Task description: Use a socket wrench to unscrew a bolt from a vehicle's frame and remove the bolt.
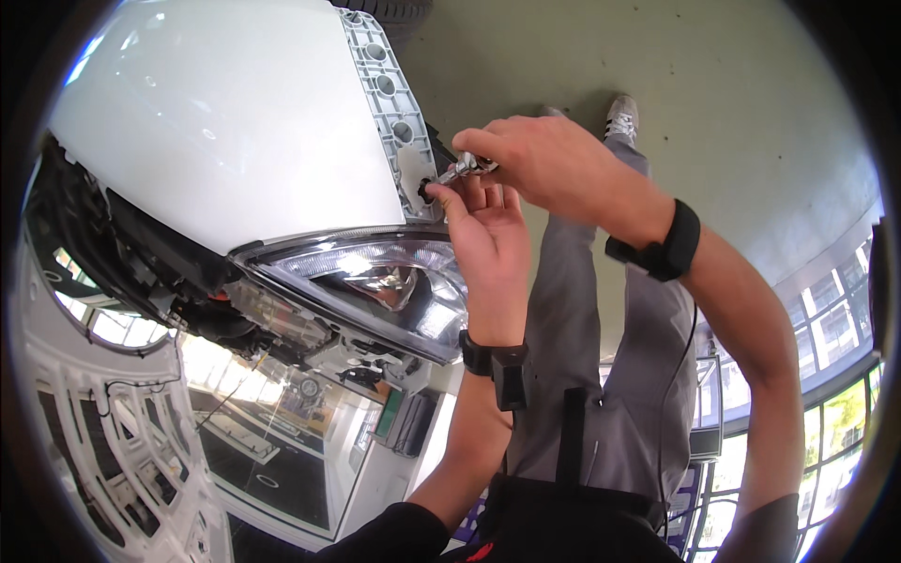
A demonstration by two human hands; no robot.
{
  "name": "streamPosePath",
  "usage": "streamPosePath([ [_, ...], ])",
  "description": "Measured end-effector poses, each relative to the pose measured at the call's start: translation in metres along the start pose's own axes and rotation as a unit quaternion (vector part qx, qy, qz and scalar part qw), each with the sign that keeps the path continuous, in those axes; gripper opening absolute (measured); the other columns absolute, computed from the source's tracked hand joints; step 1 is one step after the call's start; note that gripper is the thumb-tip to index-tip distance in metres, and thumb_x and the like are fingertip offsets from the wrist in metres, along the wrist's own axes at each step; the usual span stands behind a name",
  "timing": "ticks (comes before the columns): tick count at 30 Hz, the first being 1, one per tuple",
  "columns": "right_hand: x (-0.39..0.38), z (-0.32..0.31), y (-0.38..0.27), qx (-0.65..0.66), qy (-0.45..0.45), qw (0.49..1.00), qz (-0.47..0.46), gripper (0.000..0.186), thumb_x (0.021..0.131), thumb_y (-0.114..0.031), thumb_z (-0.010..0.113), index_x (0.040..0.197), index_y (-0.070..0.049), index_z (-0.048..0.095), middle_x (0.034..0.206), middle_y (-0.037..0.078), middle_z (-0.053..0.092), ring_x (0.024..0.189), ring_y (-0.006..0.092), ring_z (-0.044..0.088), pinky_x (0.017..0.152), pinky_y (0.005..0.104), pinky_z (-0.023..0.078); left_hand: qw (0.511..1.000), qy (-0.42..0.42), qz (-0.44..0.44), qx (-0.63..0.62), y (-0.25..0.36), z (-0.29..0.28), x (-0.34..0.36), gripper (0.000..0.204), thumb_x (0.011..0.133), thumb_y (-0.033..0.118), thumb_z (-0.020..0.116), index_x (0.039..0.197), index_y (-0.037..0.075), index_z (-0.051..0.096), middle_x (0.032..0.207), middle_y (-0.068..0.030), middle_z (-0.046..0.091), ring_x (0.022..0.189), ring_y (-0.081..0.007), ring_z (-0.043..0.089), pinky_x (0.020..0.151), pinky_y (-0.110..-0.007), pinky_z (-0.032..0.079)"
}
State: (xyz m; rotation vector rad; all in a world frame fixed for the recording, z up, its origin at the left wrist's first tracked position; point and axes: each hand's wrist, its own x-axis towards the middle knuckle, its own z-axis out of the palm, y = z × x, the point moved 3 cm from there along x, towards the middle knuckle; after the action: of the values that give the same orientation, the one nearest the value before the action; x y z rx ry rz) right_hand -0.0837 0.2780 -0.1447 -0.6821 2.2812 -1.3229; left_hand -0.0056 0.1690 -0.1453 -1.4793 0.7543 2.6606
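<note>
My right hand (563, 164) is closed round a chrome ratchet wrench (464, 166), its handle mostly hidden in the palm. The wrench's socket end points left at a dark fastener (425, 190) on the lower end of a grey ribbed bracket (402, 129). From below, my left hand (493, 235) reaches up with its palm turned toward me. Its thumb lies beside the fastener and its fingers curl behind the wrench, round the socket end. The contact between the left fingertips and the tool is partly hidden. The bracket runs along the edge of a white fender (235, 113).
A clear headlight (375, 281) sits just below the bracket, close to my left wrist. Farther left are the exposed engine bay (169, 272) and a raised white hood frame (131, 441). A tire (389, 9) shows at the top, above the greenish floor (732, 103).
</note>
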Motion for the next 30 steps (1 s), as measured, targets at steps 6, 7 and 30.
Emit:
streamPosePath([
  [6, 0.001, 0.002, 0.005, 0.174, -0.033, 0.982, 0.06, 0.037, 0.077, -0.02, 0.059, 0.112, -0.011, 0.052, 0.082, 0.006, 0.062, 0.067, 0.024, 0.059, 0.057, 0.0284, 0.047, 0.995, 0.032, 0.065, 0.07, 0.007, 0.012, 0.004, 0.027, 0.091, 0.034, 0.043, 0.103, 0.01, 0.048, 0.097, 0.002, 0.055, 0.091, -0.0124, 0.051, 0.084, -0.028, 0.038],
  [7, 0.003, -0.001, 0.003, 0.176, -0.035, 0.982, 0.06, 0.037, 0.077, -0.02, 0.059, 0.112, -0.011, 0.052, 0.082, 0.006, 0.062, 0.067, 0.024, 0.059, 0.057, 0.0284, 0.047, 0.995, 0.035, 0.065, 0.071, 0.007, 0.021, 0.0, 0.027, 0.091, 0.034, 0.043, 0.103, 0.01, 0.048, 0.097, 0.002, 0.055, 0.091, -0.0124, 0.051, 0.084, -0.028, 0.038],
  [30, 0.001, 0.008, 0.014, 0.051, 0.004, 0.996, -0.068, 0.035, 0.081, -0.029, 0.055, 0.111, -0.012, 0.05, 0.085, 0.009, 0.062, 0.073, 0.0277, 0.06, 0.062, 0.039, 0.045, 0.998, 0.043, 0.04, 0.006, 0.001, 0.012, 0.001, 0.028, 0.093, 0.03, 0.04, 0.109, 0.008, 0.044, 0.1, -0.0021, 0.053, 0.088, -0.0131, 0.051, 0.083, -0.026, 0.041],
])
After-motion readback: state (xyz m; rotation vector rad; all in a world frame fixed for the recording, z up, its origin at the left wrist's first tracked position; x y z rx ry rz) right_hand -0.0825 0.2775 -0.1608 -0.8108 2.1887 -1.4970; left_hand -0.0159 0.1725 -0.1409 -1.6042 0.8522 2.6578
